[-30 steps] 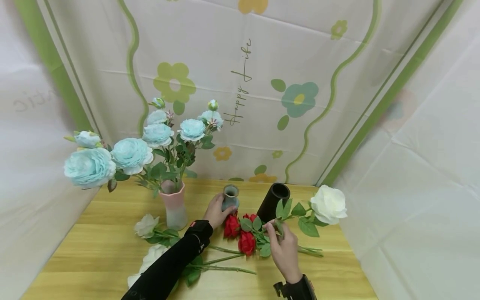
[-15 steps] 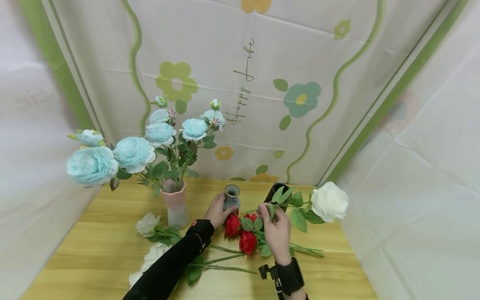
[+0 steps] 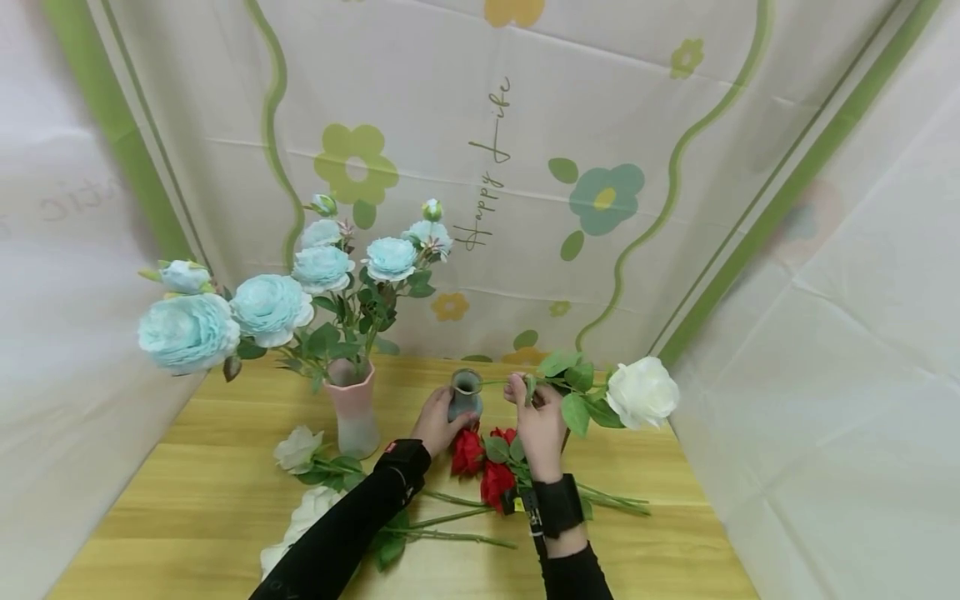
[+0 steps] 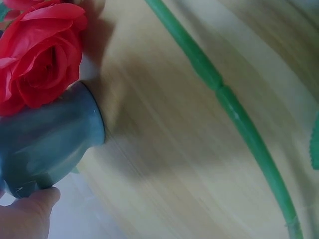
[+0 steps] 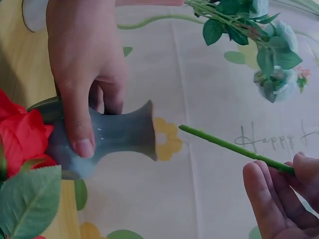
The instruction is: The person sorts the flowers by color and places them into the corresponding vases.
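My left hand (image 3: 437,421) grips a small blue-grey vase (image 3: 467,407) by its rounded body, thumb on the near side. The vase stands upright on the table, its flared mouth facing up. In my right hand (image 3: 542,427) I pinch the green stem of a white rose (image 3: 643,392), whose bloom points right. The right wrist view shows the bare end of the stem (image 5: 224,143) aimed at the vase's mouth, with a short gap between them. Red roses (image 3: 468,452) lie on the table right in front of the vase.
A pink-and-white vase (image 3: 354,417) with pale blue flowers stands at the left. White roses (image 3: 298,450) lie under and beside my left forearm, stems pointing right. A black cylinder is mostly hidden behind my right hand. A printed cloth (image 3: 450,100) hangs behind the table (image 3: 187,475).
My right hand has moved left and away from me with the white rose, bringing its stem end to the small vase's mouth. My left hand stays on the vase.
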